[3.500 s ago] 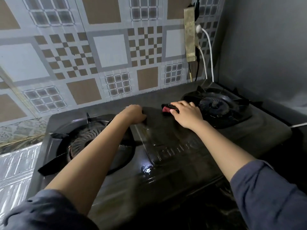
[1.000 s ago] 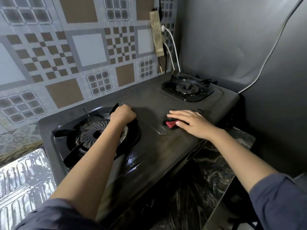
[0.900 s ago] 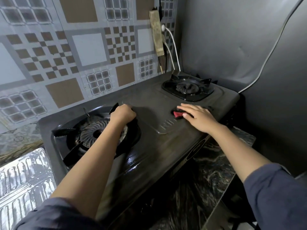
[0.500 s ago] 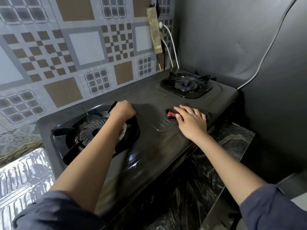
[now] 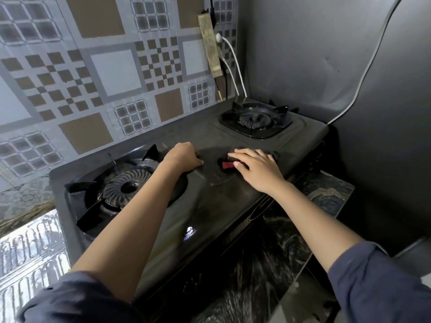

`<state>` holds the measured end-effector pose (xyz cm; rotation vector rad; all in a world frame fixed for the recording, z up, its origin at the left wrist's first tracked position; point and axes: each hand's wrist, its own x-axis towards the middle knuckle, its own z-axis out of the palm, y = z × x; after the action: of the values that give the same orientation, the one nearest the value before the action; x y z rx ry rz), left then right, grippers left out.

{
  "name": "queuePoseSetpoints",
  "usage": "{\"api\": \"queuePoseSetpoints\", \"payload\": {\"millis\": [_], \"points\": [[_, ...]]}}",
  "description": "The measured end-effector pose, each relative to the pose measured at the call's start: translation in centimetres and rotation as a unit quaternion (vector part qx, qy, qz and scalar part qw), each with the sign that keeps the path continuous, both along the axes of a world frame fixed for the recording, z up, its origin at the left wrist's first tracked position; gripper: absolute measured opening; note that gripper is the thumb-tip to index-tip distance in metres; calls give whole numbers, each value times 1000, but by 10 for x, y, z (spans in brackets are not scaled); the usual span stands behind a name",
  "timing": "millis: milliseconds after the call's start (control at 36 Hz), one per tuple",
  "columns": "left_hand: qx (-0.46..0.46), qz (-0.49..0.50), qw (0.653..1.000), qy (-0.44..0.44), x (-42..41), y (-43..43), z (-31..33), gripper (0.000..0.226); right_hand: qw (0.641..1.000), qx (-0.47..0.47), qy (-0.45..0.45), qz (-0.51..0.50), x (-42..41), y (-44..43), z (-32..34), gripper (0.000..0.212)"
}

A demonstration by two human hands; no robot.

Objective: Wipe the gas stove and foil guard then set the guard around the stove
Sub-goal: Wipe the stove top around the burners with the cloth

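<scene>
Pressing red-and-dark cloth [image 5: 227, 164] flat under right hand [image 5: 257, 170], fingers spread, on gas stove [image 5: 210, 206] centre. Left hand [image 5: 183, 157] fisted beside it, bracing stove top. Foil guard [image 5: 28, 248] far left of left hand, lying on worktop.

Premises: a domestic kitchen corner. A black two-burner gas stove [image 5: 210, 206] occupies a dark marbled stone counter [image 5: 326, 201]. At 11 o'clock, a wall covering of grey and brown square-patterned tiles [image 5: 112, 73]; at 12 o'clock, a grimy power strip [image 5: 209, 43] with white cables plugged in. At 8 o'clock, an embossed silver foil guard [image 5: 28, 248] lies flat.
</scene>
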<state>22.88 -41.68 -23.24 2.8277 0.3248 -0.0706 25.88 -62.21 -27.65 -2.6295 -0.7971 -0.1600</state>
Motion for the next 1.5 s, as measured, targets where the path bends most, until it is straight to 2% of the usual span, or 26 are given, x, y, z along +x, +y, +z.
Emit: {"api": "queuePoseSetpoints", "payload": {"millis": [389, 556, 750, 1028, 1306, 1389, 1500], "points": [[47, -77, 996, -11, -33, -32, -13, 36, 996, 28, -42, -78, -7, -2, -10, 36], [17, -95, 995, -29, -47, -28, -19, 47, 997, 33, -48, -60, -20, 3, -12, 36], [13, -112, 993, -28, -56, -15, -24, 47, 996, 55, -62, -32, -39, 10, -15, 33], [16, -128, 991, -44, -59, -11, -23, 46, 984, 107, -130, 53, -80, 17, -26, 35], [-14, -63, 995, -81, -53, -24, -22, 36, 967, 67, -107, 223, -53, -24, -23, 33], [-20, -19, 995, -100, -49, -34, -22, 28, 970, 54, -107, 213, -33, -37, -22, 35], [-20, 29, 993, -110, -40, -47, -25, 31, 982, 38, -96, 157, -1, -51, -16, 44]]}}
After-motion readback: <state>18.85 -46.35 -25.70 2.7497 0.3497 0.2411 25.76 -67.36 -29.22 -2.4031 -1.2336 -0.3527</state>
